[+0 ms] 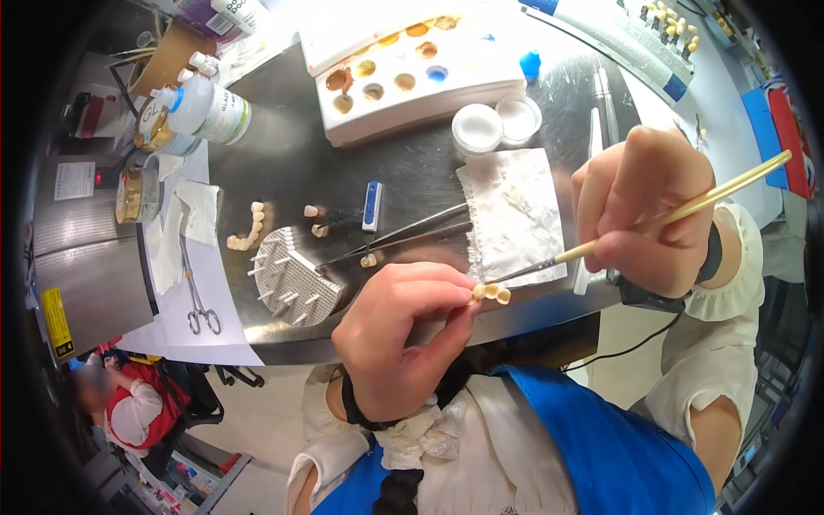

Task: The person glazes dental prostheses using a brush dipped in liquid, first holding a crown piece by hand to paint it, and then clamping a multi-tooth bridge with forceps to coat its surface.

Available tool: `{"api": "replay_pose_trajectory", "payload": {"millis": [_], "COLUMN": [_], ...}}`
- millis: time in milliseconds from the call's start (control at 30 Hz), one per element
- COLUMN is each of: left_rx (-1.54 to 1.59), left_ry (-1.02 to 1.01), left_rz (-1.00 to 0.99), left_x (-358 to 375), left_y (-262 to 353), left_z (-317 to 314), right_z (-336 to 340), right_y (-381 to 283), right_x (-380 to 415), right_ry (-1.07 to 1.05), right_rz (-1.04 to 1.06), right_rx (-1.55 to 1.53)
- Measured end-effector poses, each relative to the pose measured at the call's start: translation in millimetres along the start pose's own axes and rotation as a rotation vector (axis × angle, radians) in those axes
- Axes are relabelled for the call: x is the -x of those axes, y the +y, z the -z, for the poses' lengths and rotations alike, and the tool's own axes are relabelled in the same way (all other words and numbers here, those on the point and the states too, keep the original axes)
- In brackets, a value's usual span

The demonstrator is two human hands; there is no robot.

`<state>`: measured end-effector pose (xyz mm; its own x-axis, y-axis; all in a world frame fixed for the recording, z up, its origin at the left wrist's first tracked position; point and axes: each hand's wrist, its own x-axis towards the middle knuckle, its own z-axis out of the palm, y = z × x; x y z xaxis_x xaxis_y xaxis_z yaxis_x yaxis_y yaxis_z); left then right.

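Nearest in, low centre of the frame, the bare left hand (408, 330) has its fingers pinched on one small cream-coloured tooth bridge (492, 293), which pokes out right of the fingertips, long axis roughly left to right. The left hand's clearly the nearer one; at centre right, the right hand (648, 210) has its fingers closed round one thin wooden-handled brush (728, 188), slanting down-left so the dark tip sits at the bridge's top edge (touching or not, can't tell). I count about three units showing, fingers may hide more. Just beyond: one crumpled white tissue (515, 215), one pair of slim metal tweezers (403, 230) and, centre left, one grey honeycomb tray (287, 270) with at least six white pins. Upper centre, two round white pots (477, 129), then one white palette box (412, 120) with coloured wells
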<state>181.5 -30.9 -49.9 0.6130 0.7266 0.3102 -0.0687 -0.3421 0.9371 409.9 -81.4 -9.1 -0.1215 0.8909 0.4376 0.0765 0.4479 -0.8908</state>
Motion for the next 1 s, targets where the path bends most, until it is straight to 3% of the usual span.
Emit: {"api": "replay_pose_trajectory", "payload": {"millis": [167, 1000], "left_rx": [-0.024, -0.044], "left_ry": [-0.001, 0.004], "left_rz": [0.028, 0.021], "left_x": [0.5, 0.9], "left_y": [1.7, 1.3], "left_z": [0.3, -1.3], "right_z": [0.3, -0.4], "right_y": [-0.8, -3.4], "right_x": [1.7, 5.1], "right_ry": [-0.077, -0.073], "right_rz": [-0.017, -0.043], "right_rx": [0.019, 0.056]}}
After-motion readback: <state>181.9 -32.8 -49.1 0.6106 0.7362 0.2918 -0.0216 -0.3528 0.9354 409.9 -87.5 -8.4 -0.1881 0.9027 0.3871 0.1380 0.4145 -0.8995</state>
